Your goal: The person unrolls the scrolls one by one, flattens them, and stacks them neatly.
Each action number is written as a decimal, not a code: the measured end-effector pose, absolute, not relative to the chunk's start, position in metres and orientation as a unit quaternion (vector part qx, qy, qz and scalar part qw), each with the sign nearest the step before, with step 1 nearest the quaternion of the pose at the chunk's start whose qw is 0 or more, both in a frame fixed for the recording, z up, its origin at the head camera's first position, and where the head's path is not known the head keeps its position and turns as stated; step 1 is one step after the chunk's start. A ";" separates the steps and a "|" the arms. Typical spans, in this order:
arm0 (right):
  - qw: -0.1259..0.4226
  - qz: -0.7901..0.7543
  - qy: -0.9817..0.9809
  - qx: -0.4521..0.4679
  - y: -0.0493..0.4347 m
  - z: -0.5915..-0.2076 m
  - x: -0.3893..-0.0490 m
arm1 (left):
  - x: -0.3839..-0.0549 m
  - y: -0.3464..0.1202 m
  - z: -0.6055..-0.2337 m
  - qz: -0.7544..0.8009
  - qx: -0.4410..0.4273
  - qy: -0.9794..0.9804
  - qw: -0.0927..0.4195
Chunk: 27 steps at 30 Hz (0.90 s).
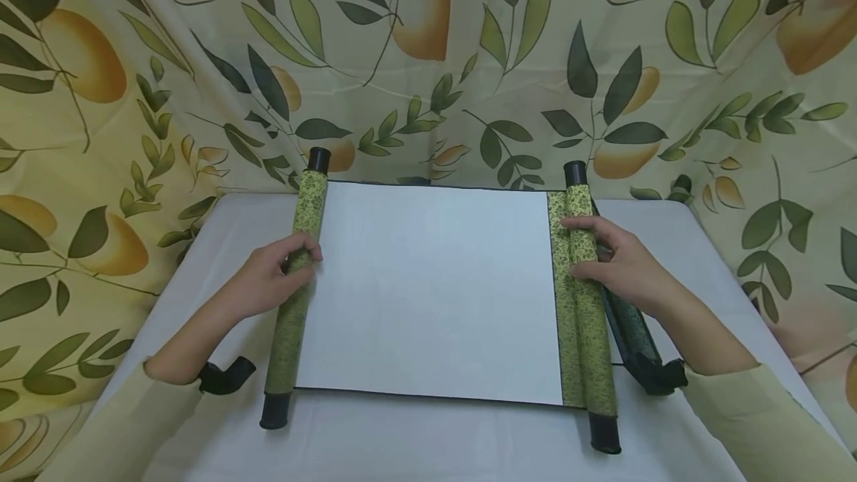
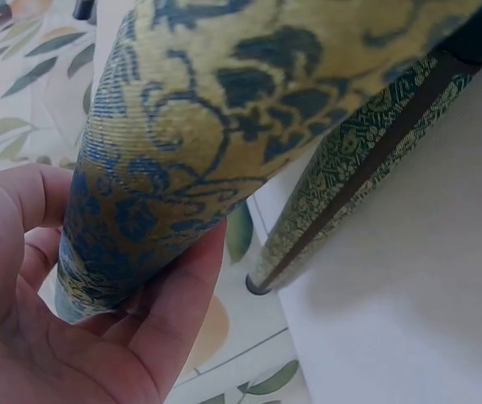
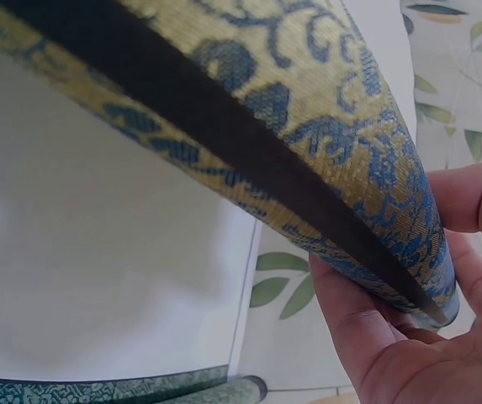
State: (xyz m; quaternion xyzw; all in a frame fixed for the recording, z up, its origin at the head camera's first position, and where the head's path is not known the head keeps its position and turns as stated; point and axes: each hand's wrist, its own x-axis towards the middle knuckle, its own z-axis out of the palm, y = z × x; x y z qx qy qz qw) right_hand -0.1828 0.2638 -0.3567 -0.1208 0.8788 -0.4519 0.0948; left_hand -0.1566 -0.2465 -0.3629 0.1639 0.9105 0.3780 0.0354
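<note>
A scroll lies unrolled between both hands, its blank white sheet (image 1: 435, 288) facing up between two rolled ends in gold-green brocade with black caps. My left hand (image 1: 284, 274) grips the left roll (image 1: 284, 341) near mid-length; the left wrist view shows fingers and thumb around its patterned cloth. On the other side my right hand (image 1: 619, 259) holds the right roll (image 1: 594, 341), thumb and fingers curled about it. A dark strip (image 3: 249, 143) runs along that roll in the right wrist view. Partly hidden under the right roll lies a dark green brocade scroll (image 1: 626, 318).
A white-covered table (image 1: 435, 445) lies beneath. Behind and beside it hangs a cloth (image 1: 428, 125) printed with leaves and orange fruit. Black wrist-worn mounts (image 1: 228, 376) sit by the cuffs, the right one overlapping the green scroll in the head view.
</note>
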 end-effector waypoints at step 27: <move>0.110 -0.476 0.864 -0.123 0.268 -0.362 -0.185 | -0.162 -0.263 -0.367 0.350 0.141 0.926 0.028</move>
